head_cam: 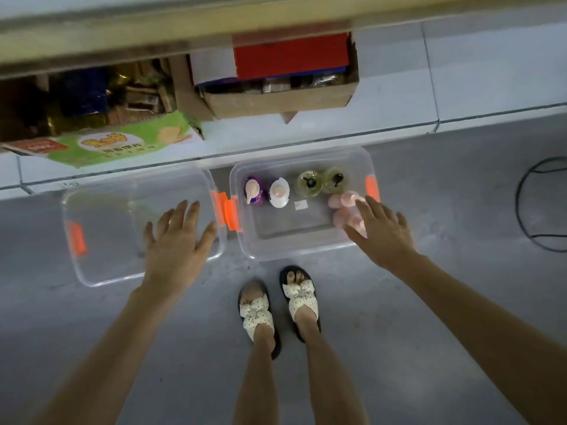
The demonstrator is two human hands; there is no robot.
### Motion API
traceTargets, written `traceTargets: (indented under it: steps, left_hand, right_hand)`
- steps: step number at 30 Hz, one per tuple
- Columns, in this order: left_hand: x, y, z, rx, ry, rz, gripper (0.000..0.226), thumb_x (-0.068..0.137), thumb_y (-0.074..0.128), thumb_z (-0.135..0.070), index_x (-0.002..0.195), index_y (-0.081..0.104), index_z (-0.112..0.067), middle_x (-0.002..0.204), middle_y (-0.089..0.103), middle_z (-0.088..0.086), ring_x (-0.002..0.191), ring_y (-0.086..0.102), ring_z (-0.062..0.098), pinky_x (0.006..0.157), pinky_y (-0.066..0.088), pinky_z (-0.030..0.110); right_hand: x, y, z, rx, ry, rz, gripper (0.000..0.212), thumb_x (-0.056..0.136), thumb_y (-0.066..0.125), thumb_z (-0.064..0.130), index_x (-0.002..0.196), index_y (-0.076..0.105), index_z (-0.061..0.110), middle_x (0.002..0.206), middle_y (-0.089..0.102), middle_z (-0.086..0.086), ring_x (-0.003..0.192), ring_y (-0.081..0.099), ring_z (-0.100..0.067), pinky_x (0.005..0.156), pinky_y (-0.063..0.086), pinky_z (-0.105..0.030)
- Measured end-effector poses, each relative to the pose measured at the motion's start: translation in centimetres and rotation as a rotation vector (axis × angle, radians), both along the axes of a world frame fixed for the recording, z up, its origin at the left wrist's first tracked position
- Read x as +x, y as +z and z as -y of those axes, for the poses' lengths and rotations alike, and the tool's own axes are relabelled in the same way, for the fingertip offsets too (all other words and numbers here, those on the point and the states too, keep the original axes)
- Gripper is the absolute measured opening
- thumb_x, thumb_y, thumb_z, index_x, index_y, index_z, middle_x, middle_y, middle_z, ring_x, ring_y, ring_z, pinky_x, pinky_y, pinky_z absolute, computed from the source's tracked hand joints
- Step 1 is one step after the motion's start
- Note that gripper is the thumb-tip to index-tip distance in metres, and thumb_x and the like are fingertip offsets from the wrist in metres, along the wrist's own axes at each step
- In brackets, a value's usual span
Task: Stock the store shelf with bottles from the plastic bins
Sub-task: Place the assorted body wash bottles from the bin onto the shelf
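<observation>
I am reaching my empty, spread right hand [380, 231] toward the pink bottles [345, 200] just beyond its fingertips at the right bin's [294, 251] right end; my open left hand [176, 237] is hovering farther off.

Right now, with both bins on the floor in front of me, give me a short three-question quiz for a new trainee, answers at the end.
1. True or false: the left bin holds more bottles than the right bin.
2. Multiple choice: the right hand reaches into the right bin. What colour are the nearest bottles? A) pink B) blue C) red
3. Fill in: the two yellow-green bottles at the far side of the right bin have ___ caps.

Key: 1 false, since no bottles show in the left bin. 2 A. 3 black.
</observation>
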State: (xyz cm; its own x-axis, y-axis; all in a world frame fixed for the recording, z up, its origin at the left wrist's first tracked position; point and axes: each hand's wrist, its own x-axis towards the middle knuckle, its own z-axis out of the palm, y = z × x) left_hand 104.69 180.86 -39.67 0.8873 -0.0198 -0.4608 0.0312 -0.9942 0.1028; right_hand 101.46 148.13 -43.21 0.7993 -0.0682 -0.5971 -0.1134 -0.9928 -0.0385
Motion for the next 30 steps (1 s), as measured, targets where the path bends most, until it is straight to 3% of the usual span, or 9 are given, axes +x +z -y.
traceTargets:
  steps: [5,10,16,21,30]
  left_hand:
    - [-0.5,-6.2,2.3,-0.051,-0.033,-0.063,0.066,0.090,0.030,-0.050,0.139,0.042,-0.008,0.141,0.045,0.015,0.130,0.040,0.038,0.106,0.024,0.058]
    - [-0.5,-11.5,5.0,-0.105,-0.027,-0.098,0.055,0.097,0.039,-0.041,0.145,0.033,-0.012,0.149,0.035,0.009,0.137,0.031,0.030,0.111,0.017,0.052]
    - [-1.5,-16.1,6.7,-0.192,-0.066,-0.048,0.063,0.094,0.028,-0.051,0.138,0.043,-0.007,0.138,0.049,0.012,0.129,0.043,0.033,0.106,0.026,0.057]
    - [-2.9,-18.6,7.1,-0.248,-0.063,-0.080,0.071,0.091,0.015,-0.054,0.140,0.040,-0.009,0.138,0.049,0.010,0.130,0.042,0.029,0.109,0.026,0.051]
    - [-3.4,-19.0,7.2,-0.333,-0.026,-0.126,0.073,0.089,0.013,-0.057,0.140,0.038,-0.012,0.141,0.046,0.005,0.133,0.039,0.023,0.110,0.029,0.051]
  right_hand:
    - [-0.9,-6.4,0.7,0.004,-0.016,-0.089,0.067,0.094,0.037,0.055,0.148,0.022,0.018,0.157,0.017,-0.003,0.142,0.024,-0.026,0.110,0.025,-0.049]
    - [0.5,-11.6,1.8,0.054,-0.009,-0.067,0.063,0.094,0.048,0.043,0.145,0.028,0.012,0.152,0.027,-0.008,0.136,0.034,-0.030,0.101,0.036,-0.046]
    - [4.2,-16.6,3.7,0.024,-0.004,-0.037,0.063,0.090,0.059,0.029,0.143,0.031,0.010,0.149,0.032,-0.008,0.132,0.037,-0.031,0.103,0.033,-0.045]
    - [5.7,-19.7,4.6,-0.011,-0.037,-0.084,0.043,0.093,0.052,0.020,0.135,0.043,0.013,0.135,0.049,-0.009,0.118,0.052,-0.031,0.092,0.040,-0.042]
    - [7.1,-19.0,4.7,0.145,-0.323,0.014,0.035,0.098,0.041,0.036,0.125,0.053,0.019,0.124,0.061,-0.006,0.116,0.052,-0.030,0.098,0.033,-0.041]
